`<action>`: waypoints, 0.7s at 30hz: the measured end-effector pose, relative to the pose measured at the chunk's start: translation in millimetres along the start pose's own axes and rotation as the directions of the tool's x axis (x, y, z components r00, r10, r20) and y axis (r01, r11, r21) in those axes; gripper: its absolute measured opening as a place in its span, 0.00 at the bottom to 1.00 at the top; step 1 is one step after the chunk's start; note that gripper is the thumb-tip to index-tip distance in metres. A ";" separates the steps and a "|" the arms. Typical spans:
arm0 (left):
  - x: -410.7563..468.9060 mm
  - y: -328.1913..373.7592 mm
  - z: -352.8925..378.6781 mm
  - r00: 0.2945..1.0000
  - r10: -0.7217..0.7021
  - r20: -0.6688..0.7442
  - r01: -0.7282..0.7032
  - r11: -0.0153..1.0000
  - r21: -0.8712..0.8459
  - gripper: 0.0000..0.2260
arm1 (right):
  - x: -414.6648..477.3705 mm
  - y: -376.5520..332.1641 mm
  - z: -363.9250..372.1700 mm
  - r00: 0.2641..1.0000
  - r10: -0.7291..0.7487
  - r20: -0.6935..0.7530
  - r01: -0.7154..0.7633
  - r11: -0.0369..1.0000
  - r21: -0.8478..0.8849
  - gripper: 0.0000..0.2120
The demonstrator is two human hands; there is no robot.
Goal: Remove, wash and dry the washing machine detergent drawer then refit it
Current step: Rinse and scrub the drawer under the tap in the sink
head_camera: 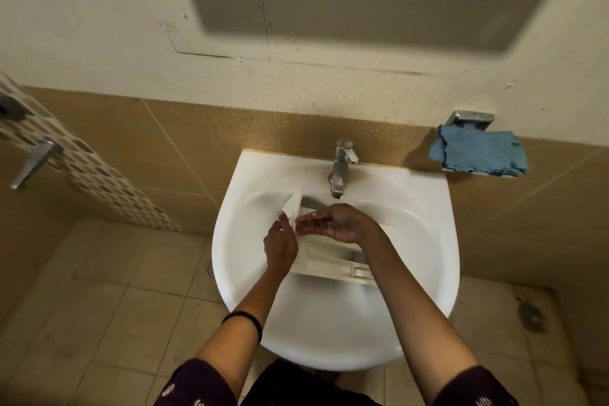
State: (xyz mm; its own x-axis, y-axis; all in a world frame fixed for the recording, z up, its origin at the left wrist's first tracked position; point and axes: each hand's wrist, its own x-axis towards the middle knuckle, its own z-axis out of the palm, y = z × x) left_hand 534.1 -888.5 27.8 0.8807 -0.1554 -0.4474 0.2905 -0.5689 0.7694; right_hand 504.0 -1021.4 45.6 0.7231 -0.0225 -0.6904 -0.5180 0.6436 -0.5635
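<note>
Detergent drawer (333, 262) lies in sink basin (438, 241) below tap (341, 168); left hand (280, 247) grips its front panel, steadying it; right hand (336, 224), fingers loosely straight, rests across compartments, likely rubbing; blue cloth (478, 155) hangs near for drying

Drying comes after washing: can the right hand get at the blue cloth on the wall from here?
Probably yes: the blue cloth hangs uncovered right of the sink, nothing between it and the right hand.
</note>
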 end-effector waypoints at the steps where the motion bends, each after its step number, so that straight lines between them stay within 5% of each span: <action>1: 0.4 0.0 0.2 1.000 -0.007 -0.003 0.007 1.000 -0.007 0.25 | -0.5 -0.8 4.2 1.000 -0.003 -0.012 0.002 0.996 -0.090 0.15; 5: -0.2 -0.1 0.3 1.000 -0.026 -0.010 0.026 1.000 -0.013 0.24 | 4.2 -3.8 2.9 0.954 -0.182 -0.240 0.142 0.974 -0.175 0.12; 10: -1.0 0.1 0.1 1.000 -0.024 -0.009 0.024 1.000 -0.013 0.24 | 17.3 2.2 -10.6 0.909 -0.161 -0.384 0.272 0.928 0.254 0.13; 13: -0.9 0.1 0.2 1.000 -0.020 -0.014 0.020 1.000 -0.010 0.23 | 19.8 4.3 -16.2 0.913 -0.171 -0.371 0.284 0.918 0.276 0.11; 17: -1.1 0.3 0.3 1.000 -0.013 -0.013 0.013 1.000 -0.008 0.23 | 22.7 12.1 -9.0 0.969 -0.129 -0.211 0.068 0.959 -0.276 0.12; 21: -2.8 1.1 0.4 1.000 0.002 -0.015 -0.002 1.000 0.006 0.23 | 38.8 22.7 -11.5 0.910 -0.290 -0.296 -0.130 0.479 -0.868 0.14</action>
State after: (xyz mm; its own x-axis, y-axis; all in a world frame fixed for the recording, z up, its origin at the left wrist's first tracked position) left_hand 531.8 -889.0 29.7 0.8869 -0.1449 -0.4387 0.2861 -0.5735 0.7676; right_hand 515.0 -1016.5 0.8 0.6728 -0.4335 -0.5995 -0.7389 -0.3525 -0.5743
